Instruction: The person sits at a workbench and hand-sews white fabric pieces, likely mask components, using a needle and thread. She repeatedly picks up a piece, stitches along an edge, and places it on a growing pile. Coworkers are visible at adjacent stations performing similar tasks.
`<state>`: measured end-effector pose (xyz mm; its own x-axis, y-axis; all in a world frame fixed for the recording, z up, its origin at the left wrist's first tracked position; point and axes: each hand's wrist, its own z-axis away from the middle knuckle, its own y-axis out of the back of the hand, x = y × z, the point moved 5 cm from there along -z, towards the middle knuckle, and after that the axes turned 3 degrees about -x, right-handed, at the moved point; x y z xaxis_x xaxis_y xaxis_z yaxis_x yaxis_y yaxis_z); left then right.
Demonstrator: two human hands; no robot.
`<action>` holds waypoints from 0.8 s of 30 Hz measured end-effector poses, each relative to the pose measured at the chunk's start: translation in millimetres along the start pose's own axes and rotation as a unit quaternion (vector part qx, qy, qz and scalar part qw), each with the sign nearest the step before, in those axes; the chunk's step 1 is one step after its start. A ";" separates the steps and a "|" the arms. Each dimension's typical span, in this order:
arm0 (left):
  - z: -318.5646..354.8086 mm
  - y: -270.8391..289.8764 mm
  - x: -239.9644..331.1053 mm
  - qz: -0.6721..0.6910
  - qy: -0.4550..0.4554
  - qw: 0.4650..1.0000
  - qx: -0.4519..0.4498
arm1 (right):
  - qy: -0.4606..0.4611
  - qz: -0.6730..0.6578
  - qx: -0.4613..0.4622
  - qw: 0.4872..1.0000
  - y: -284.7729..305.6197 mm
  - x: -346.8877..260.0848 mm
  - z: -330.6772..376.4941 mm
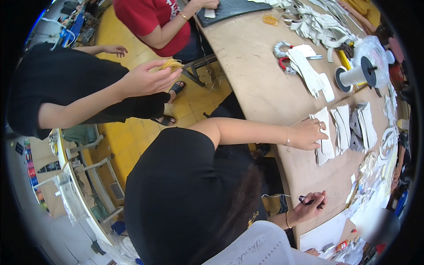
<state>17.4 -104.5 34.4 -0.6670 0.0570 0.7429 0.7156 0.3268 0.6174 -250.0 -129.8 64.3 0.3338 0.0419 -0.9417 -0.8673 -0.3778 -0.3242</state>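
My left hand (309,134) reaches over the table. Its bent fingers grip the upper part of a stack of white flat strips (325,152). Beside it lie a second stack of white strips (341,126) and a third white stack (365,126) with grey pieces (354,139) against it. Nearer, my right hand (310,207) is curled round a small dark tool (304,199), mostly hidden by the fingers. A thin white cord (276,195) runs left from there. White cloth (251,247) covers the bottom of the picture.
A co-worker's hand (152,79) holds yellow rubber bands (171,65) at left. Another person in red (145,22) works at the table's far edge. On the brown tabletop (260,84) lie red-and-grey-handled scissors (285,59), a white spool (353,76) and tangled white strips (318,28).
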 end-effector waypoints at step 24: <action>63.7 61.3 -7.4 -0.067 -0.080 0.993 0.059 | -0.135 -0.032 0.107 0.985 30.1 68.1 0.1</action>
<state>53.0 -24.8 50.3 -0.7856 0.1512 0.6000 0.5952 0.4498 0.6659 -253.4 -138.2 -9.6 0.3057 0.3144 -0.8987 -0.9151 -0.1636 -0.3685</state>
